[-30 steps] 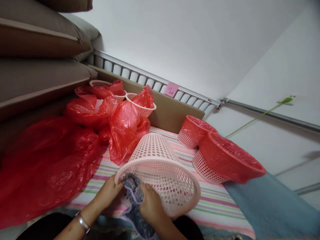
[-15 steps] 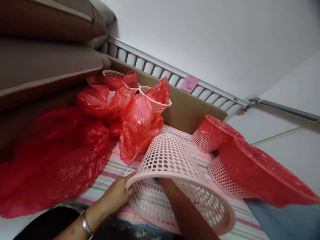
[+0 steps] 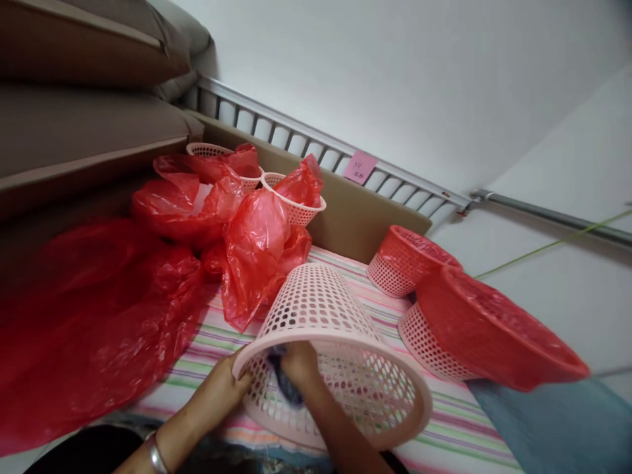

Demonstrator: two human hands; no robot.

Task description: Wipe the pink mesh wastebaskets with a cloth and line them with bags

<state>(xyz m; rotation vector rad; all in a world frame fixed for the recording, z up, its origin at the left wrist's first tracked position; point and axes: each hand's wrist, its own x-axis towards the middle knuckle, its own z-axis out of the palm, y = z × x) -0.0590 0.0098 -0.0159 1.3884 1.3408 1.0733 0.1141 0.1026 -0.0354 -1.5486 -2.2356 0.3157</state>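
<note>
A pale pink perforated basket (image 3: 320,306) lies tilted on its side, its wide mouth facing me. My left hand (image 3: 230,387) grips the left part of its rim, with a metal bangle on the wrist. Inside the mouth, my right hand (image 3: 299,363) is closed on a dark blue cloth (image 3: 286,383), which hangs against the inner wall. Just behind the basket sits a crumpled red plastic bag (image 3: 257,257).
Two baskets lined with red bags, one nearer (image 3: 434,342) and one farther (image 3: 390,273), stand at right. More red plastic (image 3: 113,336) spreads at left. Behind are bagged baskets, a railing (image 3: 296,141) with a pink note (image 3: 360,167), and stacked cushions (image 3: 89,125) at upper left.
My right hand has come from deep inside the basket toward its left rim, and the dark cloth now shows. The basket's mouth is tilted slightly differently. The view has shifted a little.
</note>
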